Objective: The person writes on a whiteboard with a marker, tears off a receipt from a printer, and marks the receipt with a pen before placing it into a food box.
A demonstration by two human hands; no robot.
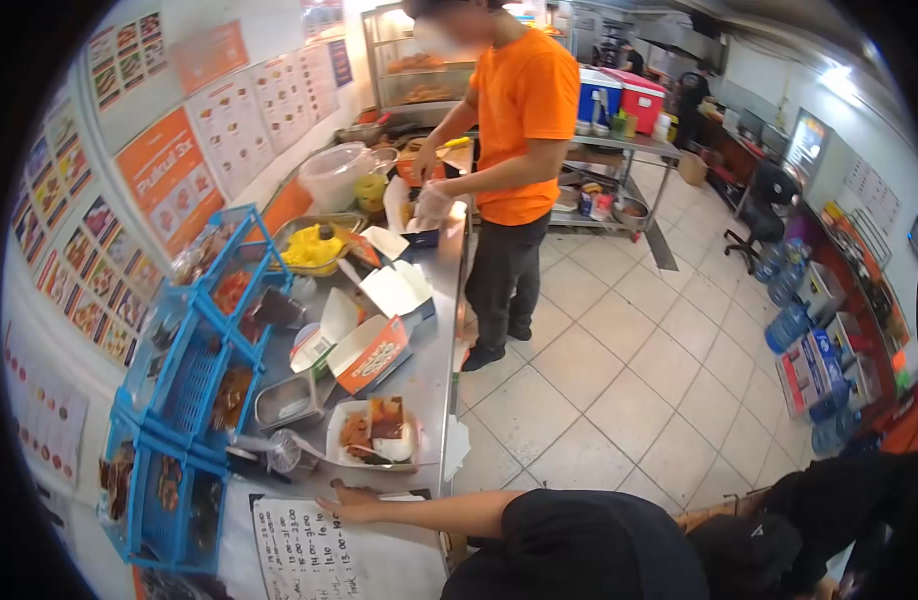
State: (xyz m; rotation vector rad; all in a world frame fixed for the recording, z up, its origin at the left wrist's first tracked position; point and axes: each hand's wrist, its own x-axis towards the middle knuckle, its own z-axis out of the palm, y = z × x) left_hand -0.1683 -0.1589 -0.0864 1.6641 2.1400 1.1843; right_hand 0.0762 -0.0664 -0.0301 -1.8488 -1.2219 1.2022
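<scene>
My right hand (pixel 353 502) reaches in from the bottom, out of a black sleeve, and rests palm down on the counter with its fingers apart. Beneath and beside it lies a white sheet (pixel 297 550) with handwritten times. Just beyond the fingers stands an open paper food box (pixel 371 462) holding rice, browned food and a printed card (pixel 386 418). My left hand is out of view. Farther up the counter, a co-worker in an orange shirt (pixel 527 120) has a gloved hand (pixel 435 204) at a food box.
Blue crates (pixel 191 375) with packets line the wall side. Open orange boxes (pixel 372 355), a metal tray (pixel 289 400) and a tray of yellow food (pixel 314 247) crowd the counter (pixel 434 375). Behind on the right are people in black and water jugs (pixel 787 328).
</scene>
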